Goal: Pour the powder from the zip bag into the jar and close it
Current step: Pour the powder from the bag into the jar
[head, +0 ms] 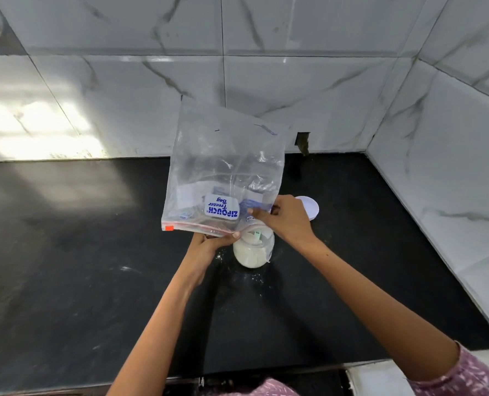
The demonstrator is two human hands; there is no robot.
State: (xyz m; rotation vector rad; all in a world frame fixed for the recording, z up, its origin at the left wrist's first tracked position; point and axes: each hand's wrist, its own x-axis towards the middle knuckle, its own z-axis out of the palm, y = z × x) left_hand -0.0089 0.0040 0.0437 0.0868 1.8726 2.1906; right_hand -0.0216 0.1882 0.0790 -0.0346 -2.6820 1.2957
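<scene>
Both hands [212, 241] [287, 217] grip inverted zip bag [223, 170] | jar [253, 250] below — lid [309, 208] off

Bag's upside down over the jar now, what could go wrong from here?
1. The bag mouth looks wider than the jar opening; powder is already scattered on the counter, so more may spill.
2. Neither the left hand nor the right hand seems to steady the jar; a nudge from the bag could tip it.
3. The lid lies behind the right hand, so pulling back might knock it.
</scene>
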